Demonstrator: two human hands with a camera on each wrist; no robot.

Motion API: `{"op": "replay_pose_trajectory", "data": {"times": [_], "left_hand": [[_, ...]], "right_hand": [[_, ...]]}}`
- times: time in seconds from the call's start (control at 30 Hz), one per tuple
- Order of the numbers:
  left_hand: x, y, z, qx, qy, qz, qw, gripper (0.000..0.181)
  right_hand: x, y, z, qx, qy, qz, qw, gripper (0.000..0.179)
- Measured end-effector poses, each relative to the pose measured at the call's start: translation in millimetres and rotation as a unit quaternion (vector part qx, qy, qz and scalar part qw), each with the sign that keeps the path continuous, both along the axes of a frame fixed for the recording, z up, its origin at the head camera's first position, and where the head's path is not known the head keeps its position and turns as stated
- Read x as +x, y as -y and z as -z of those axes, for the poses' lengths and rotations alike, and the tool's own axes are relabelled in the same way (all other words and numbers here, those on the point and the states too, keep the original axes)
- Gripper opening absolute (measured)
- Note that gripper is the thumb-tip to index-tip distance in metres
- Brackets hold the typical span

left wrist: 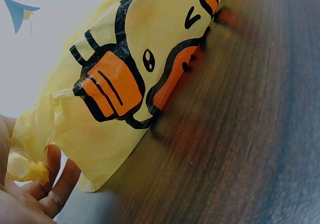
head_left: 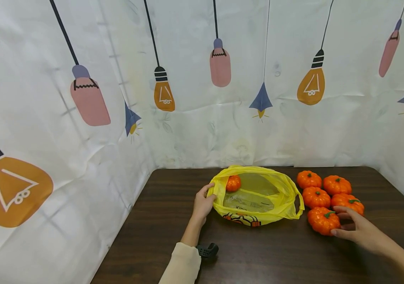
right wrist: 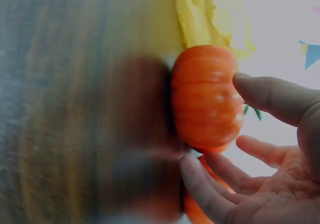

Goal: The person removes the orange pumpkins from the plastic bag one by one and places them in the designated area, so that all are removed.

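Note:
My left hand grips the left rim of a yellow plastic bag, which lies with its mouth spread. One small orange pumpkin sits inside the bag at the left. In the left wrist view, the bag's side carries a cartoon print, and bunched plastic lies between the fingers. On the right, my right hand is at the nearest orange pumpkin. In the right wrist view, the thumb lies against or very close to this pumpkin, with the other fingers spread beside it.
Several more orange pumpkins stand grouped behind the nearest one, right of the bag. All lie on a dark wooden table. A white curtain printed with lamps hangs behind and to the left. The left wrist wears a black strap.

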State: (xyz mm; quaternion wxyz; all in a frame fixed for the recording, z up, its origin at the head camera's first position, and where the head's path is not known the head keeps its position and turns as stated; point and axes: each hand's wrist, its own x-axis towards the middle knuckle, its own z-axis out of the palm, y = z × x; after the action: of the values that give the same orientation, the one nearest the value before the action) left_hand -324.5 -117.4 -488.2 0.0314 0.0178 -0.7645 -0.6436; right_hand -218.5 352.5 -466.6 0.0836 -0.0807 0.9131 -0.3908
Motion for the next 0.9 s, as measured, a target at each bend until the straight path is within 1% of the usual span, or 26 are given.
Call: {"op": "replay_pose_trajectory", "data": {"times": [0.07, 0.2, 0.23, 0.3, 0.4, 0.43, 0.47, 0.6, 0.7, 0.8, 0.9], "left_hand": [[2.5, -1.5, -4.3, 0.000, 0.001, -0.001, 1.0000, 0.048], [12.1, -4.5, -19.9, 0.001, 0.004, 0.002, 1.0000, 0.048], [12.3, -4.5, -19.9, 0.002, 0.003, 0.002, 1.0000, 0.048], [9.4, -3.4, -16.3, 0.001, 0.000, 0.004, 1.0000, 0.048], [1.8, -0.4, -4.0, 0.002, -0.003, 0.006, 1.0000, 0.048], [-0.8, 0.9, -0.2, 0.002, -0.004, 0.007, 1.0000, 0.048], [-1.7, 1.8, 1.1, 0.002, -0.004, 0.008, 1.0000, 0.048], [-1.5, 2.9, 2.2, 0.003, -0.004, 0.007, 1.0000, 0.048], [-1.6, 2.8, 2.2, 0.002, -0.004, 0.006, 1.0000, 0.048], [-1.4, 2.2, 1.6, 0.005, -0.004, 0.006, 1.0000, 0.048], [-0.7, 1.7, 0.9, 0.008, -0.006, 0.005, 0.9999, 0.048]], "right_hand": [[1.9, -0.8, -5.5, 0.012, -0.002, 0.004, 0.9999, 0.077], [4.8, -2.6, -18.2, 0.032, -0.020, 0.014, 0.9992, 0.073], [5.4, -2.7, -21.0, 0.035, -0.026, 0.017, 0.9989, 0.071], [6.4, -2.2, -25.7, 0.035, -0.045, 0.022, 0.9982, 0.069], [7.9, 2.0, -32.0, 0.037, -0.074, 0.031, 0.9961, 0.063], [7.8, 4.2, -33.9, 0.030, -0.084, 0.029, 0.9956, 0.060], [7.8, 7.2, -35.9, 0.022, -0.094, 0.027, 0.9949, 0.057], [8.0, 24.4, -43.4, -0.020, -0.130, 0.002, 0.9913, 0.047], [8.2, 41.9, -48.1, -0.041, -0.160, -0.019, 0.9861, 0.041], [6.3, 59.4, -50.5, -0.052, -0.176, -0.027, 0.9827, 0.036], [1.5, 75.5, -51.5, -0.069, -0.177, -0.030, 0.9813, 0.036]]}}
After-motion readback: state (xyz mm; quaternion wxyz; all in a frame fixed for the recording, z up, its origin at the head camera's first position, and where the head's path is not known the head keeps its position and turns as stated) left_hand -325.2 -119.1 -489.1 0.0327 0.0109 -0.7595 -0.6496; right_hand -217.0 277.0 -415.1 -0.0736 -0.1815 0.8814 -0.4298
